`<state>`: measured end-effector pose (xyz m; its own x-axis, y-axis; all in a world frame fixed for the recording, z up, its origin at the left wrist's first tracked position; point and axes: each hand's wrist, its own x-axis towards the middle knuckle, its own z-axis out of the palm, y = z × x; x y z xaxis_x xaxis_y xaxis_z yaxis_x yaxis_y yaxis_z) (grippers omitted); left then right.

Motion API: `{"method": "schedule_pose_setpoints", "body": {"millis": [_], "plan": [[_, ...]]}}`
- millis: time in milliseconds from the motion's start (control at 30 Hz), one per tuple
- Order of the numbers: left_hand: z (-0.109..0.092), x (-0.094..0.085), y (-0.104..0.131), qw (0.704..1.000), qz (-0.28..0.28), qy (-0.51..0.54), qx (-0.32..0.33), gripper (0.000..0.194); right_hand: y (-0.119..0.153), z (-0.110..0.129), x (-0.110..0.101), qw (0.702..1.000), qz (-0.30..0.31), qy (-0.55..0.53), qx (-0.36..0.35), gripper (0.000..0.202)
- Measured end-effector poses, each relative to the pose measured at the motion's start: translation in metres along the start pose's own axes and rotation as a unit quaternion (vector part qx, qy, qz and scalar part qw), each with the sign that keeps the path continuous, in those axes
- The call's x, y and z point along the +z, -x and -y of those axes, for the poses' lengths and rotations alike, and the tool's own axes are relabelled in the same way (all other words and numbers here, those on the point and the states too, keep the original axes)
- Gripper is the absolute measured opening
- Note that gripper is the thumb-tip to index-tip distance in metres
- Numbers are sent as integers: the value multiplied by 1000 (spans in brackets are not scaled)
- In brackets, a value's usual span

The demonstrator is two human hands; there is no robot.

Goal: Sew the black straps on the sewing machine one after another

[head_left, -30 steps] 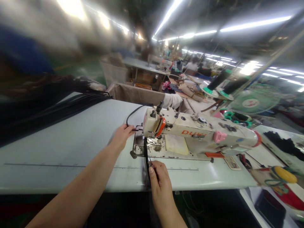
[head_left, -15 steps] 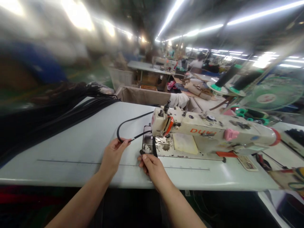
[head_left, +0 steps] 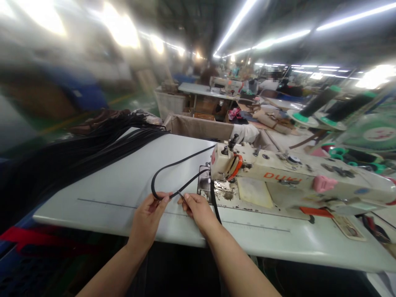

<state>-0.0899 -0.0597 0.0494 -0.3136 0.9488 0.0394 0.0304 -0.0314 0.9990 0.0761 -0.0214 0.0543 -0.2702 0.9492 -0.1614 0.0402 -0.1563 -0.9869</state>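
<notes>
Over pale tabletop (head_left: 123,177), pinching black strip (head_left: 152,185) in left hand (head_left: 146,220), metal tool (head_left: 180,194) in right hand (head_left: 198,211); hold strip taut.

Bare as far as the near edge of view, the left forearm (head_left: 115,270) and right forearm (head_left: 239,264) taper smoothly toward the bare left hand (head_left: 147,219) and right hand (head_left: 199,212), any clothing between them too dark to make out.
</notes>
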Motion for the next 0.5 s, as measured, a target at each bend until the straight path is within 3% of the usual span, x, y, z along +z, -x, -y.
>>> {"method": "schedule_pose_setpoints", "body": {"millis": [233,300,333,400,467,500], "plan": [[3,-11,5,1000,10,-20,-15,38,5,5,-4,994,-30,91,-43,38],[6,-18,2,999,16,-31,-15,41,12,5,-10,975,-74,194,-77,25],[7,-23,-1,999,21,-36,-12,43,16,4,-14,950,-103,277,-100,18],[8,-32,-9,998,36,-53,-2,47,26,0,-23,860,-161,464,-136,9],[9,-44,-18,994,55,-99,4,51,36,-7,-34,766,-209,592,-140,19],[10,-50,-23,990,61,-128,5,51,41,-11,-40,733,-224,628,-130,28]]}}
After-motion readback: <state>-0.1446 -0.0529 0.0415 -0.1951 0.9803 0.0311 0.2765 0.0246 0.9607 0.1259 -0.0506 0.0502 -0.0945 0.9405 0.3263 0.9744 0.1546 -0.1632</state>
